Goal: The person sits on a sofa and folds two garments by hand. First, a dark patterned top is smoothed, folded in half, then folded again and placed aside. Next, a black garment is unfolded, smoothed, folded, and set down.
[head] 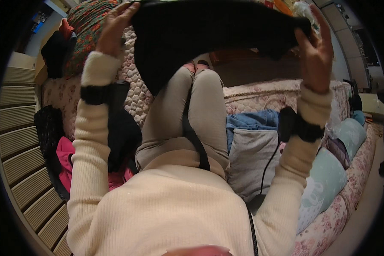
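Observation:
A black cloth garment (pixel 211 28) is stretched out above my knees, its shape too dark to make out in detail. My left hand (pixel 113 30) grips its upper left edge. At the other end my right hand (pixel 316 54) pinches a bunched part between thumb and fingers. One loose corner hangs down over my thigh on the left. To the right of my legs lies a folded grey garment (pixel 252 156), with blue denim (pixel 254 120) showing beyond it. Dark clothing (pixel 124 137) and a bright pink garment (pixel 64 160) lie on the left.
I sit on a floral quilted cover (pixel 259 92). Mint-green cushions (pixel 326 179) line the right side, and a floral-patterned cushion (pixel 89 35) stands at the far left. A slatted panel (pixel 22 134) borders the left. A black cord (pixel 268 169) crosses the grey garment.

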Tool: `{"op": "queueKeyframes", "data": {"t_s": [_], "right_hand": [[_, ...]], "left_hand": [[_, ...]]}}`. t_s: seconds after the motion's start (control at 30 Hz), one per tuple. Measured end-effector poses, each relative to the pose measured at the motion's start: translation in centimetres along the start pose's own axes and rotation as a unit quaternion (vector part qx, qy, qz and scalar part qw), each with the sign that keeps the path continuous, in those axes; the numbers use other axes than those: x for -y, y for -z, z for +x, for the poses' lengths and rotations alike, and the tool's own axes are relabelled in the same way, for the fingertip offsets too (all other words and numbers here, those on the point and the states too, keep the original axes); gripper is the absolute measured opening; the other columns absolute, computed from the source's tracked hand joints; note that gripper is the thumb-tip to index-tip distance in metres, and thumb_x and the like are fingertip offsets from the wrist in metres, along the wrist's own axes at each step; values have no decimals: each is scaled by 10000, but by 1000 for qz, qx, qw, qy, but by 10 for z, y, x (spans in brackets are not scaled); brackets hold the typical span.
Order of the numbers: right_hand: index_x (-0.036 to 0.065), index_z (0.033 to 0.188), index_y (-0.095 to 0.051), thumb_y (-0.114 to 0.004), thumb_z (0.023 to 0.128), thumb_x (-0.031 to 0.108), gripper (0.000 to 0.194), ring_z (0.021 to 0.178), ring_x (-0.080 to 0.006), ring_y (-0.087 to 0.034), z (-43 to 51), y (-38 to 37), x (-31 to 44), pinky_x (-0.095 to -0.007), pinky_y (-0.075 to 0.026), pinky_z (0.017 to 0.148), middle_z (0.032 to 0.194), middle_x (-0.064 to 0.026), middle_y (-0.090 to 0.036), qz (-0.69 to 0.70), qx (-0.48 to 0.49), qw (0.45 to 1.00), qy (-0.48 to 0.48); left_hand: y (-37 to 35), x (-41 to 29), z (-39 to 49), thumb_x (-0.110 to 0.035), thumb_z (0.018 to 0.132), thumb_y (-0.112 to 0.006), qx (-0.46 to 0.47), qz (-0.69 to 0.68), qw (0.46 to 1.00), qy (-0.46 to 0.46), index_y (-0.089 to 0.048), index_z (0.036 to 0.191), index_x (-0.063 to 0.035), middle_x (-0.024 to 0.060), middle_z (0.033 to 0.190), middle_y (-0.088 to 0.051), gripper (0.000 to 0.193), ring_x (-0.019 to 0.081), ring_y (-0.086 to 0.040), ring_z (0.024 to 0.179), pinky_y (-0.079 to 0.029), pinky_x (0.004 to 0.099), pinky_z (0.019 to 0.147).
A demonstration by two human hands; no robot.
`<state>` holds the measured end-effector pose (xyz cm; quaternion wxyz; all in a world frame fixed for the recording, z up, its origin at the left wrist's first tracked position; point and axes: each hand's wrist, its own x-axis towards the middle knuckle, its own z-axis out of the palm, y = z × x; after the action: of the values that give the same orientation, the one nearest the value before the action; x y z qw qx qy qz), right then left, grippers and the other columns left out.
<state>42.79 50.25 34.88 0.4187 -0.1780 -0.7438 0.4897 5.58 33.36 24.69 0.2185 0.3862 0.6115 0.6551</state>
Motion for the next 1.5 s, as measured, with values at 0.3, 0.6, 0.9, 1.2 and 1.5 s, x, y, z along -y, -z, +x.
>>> {"op": "queueKeyframes", "data": {"t_s": [0.3, 0.6, 0.9, 1.2, 1.5], "right_hand": [[86, 1168, -658, -658, 837, -2, 343, 911, -170, -640, -12, 41, -19, -269, -500, 817, 1063, -102, -676, -355, -33, 933, 41], [71, 958, -667, -713, 857, 290, 246, 825, -205, -637, 22, 80, 46, -327, -514, 730, 904, -78, -676, -692, -269, 592, 312], [75, 997, -682, -737, 839, 214, 217, 801, -145, -676, 39, 98, 29, -235, -529, 712, 938, -72, -699, -553, -238, 747, 281], [152, 1069, -640, -678, 878, 329, 263, 817, -116, -669, 56, 55, -7, -219, -524, 673, 939, -27, -684, -464, -64, 852, 236], [141, 1034, -662, -699, 861, 284, 228, 842, -130, -685, 59, 51, 14, -221, -544, 687, 949, -11, -702, -548, -95, 800, 225]], "left_hand": [[-42, 11, 8, -278, 922, -635, 69, 7, 998, -11, -699, 975, -61, -65, 782, -629, 232, 6, -561, 741, -433, 171, 648], [-96, -42, 69, -229, 954, -567, 115, -32, 989, -92, -674, 1007, -4, 2, 893, -667, 255, 75, -583, 833, -456, 241, 767], [-106, 10, 90, -263, 965, -510, 31, -71, 997, -22, -624, 981, -79, -6, 833, -617, 217, 82, -554, 767, -448, 251, 743], [-114, 81, 21, -279, 917, -602, 153, -96, 967, 177, -635, 978, -95, 9, 842, -638, 197, 92, -588, 761, -474, 223, 699], [-202, 131, -102, -261, 933, -576, 243, -150, 883, 374, -567, 1103, -20, 31, 918, -601, 295, 103, -585, 829, -469, 247, 706]]}}
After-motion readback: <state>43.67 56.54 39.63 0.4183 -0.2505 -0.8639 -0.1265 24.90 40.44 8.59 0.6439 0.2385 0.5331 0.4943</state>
